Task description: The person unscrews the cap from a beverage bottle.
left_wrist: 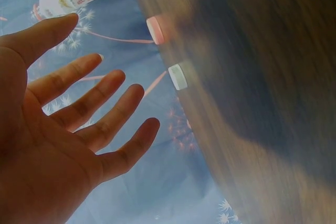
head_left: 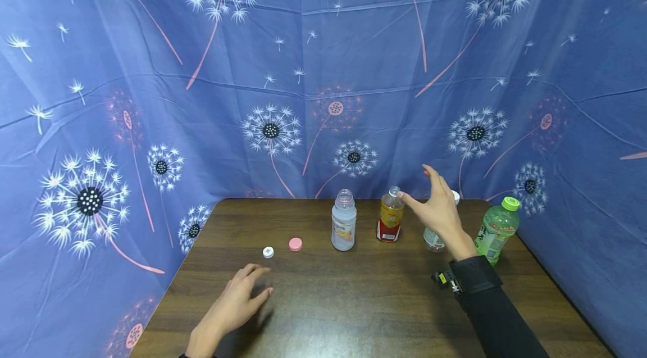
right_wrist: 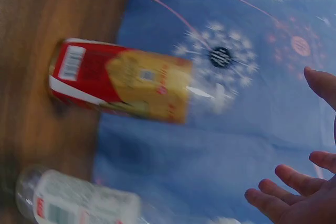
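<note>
My left hand (head_left: 233,303) hovers low over the near left of the table, fingers apart and holding nothing. Just beyond its fingertips lie a white bottle cap (head_left: 268,252) and a pink bottle cap (head_left: 295,244). Raised over the right side, my right hand (head_left: 438,207) has spread, relaxed fingers and nothing in its grasp. It partly covers a clear bottle (head_left: 433,240) with a white cap. Left of that hand stands an uncapped bottle with a red and yellow label (right_wrist: 123,80). A whitish uncapped bottle (head_left: 343,223) stands farther left, its mouth bare.
A green bottle (head_left: 497,230) with a light green cap stands near the table's right edge. Behind the brown wooden table (head_left: 354,307) hangs a blue dandelion-print cloth (head_left: 313,54), which also runs along both sides. The bottles stand in a row toward the back.
</note>
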Demonstrator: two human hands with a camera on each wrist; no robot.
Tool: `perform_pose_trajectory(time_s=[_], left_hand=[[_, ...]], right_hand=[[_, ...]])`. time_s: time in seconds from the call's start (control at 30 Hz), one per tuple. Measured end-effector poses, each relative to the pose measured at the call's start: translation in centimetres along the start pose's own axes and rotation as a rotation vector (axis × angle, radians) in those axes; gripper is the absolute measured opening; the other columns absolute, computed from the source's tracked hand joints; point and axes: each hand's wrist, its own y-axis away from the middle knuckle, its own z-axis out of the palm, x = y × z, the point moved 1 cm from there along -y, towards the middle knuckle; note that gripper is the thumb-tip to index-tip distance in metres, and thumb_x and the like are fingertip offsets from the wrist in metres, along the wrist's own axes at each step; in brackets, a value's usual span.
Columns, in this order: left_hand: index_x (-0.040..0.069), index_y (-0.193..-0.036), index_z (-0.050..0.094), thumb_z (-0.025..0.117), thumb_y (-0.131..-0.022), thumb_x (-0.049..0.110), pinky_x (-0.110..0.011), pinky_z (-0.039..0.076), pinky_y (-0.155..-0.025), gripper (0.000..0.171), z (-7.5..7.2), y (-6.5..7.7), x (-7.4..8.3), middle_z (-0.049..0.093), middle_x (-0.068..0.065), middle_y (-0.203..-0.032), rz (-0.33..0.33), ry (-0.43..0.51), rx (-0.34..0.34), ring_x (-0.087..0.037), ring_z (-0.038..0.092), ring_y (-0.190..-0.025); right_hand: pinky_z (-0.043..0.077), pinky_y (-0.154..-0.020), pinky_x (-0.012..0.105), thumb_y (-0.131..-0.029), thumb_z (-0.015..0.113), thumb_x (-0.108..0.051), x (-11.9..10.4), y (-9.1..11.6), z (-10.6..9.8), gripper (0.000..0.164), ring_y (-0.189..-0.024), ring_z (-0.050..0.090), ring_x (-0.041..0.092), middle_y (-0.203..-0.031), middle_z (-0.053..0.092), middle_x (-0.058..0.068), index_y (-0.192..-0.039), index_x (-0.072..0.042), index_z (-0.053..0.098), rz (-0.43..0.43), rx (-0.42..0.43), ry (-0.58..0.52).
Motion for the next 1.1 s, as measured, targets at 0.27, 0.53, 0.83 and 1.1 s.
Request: perform_pose_trajectory(time_s=[0.27, 0.53, 0.83, 1.1], left_hand=[[0.017, -0.132, 0.064, 0.072, -0.094, 0.033, -0.054, 0.050, -0.102, 0.042, 0.1, 0.2, 0.2, 0.061, 0.001, -0.129, -0.003, 0.009, -0.016, -0.025, 0.059, -0.124], [0.015, -0.131, 0.065, 0.073, -0.094, 0.029, -0.052, 0.050, -0.103, 0.041, 0.0, 0.3, 0.3, 0.061, 0.002, -0.127, 0.002, 0.029, -0.015, -0.023, 0.060, -0.122], [0.012, -0.131, 0.065, 0.072, -0.095, 0.029, -0.047, 0.052, -0.103, 0.041, 0.2, 0.4, 0.5, 0.061, 0.003, -0.125, 0.033, 0.066, -0.027, -0.021, 0.061, -0.120], [0.013, -0.130, 0.065, 0.072, -0.094, 0.028, -0.043, 0.054, -0.099, 0.039, 0.4, 0.5, 0.7, 0.062, 0.005, -0.122, 0.061, 0.057, -0.019, -0.015, 0.062, -0.117]], right_hand=[[0.042, -0.099, 0.071, -0.082, 0.075, -0.062, 1.2, -0.5, 4.3, 0.109, -0.135, 0.041, 0.055, -0.152, 0.040, 0.026, -0.162, -0.020, 0.016, 0.098, -0.136, 0.013], [0.042, -0.101, 0.072, -0.079, 0.075, -0.068, 3.0, -0.5, 6.7, 0.117, -0.137, 0.038, 0.057, -0.154, 0.035, 0.031, -0.162, -0.013, 0.013, 0.180, -0.229, 0.023], [0.040, -0.108, 0.065, -0.078, 0.081, -0.059, 4.4, -0.1, 9.0, 0.117, -0.139, 0.039, 0.053, -0.152, 0.041, 0.031, -0.160, -0.008, 0.016, 0.240, -0.284, -0.017], [0.050, -0.099, 0.061, -0.080, 0.082, -0.053, 4.8, 0.5, 10.0, 0.103, -0.126, 0.055, 0.049, -0.138, 0.056, 0.028, -0.154, -0.009, 0.027, 0.254, -0.272, -0.052]])
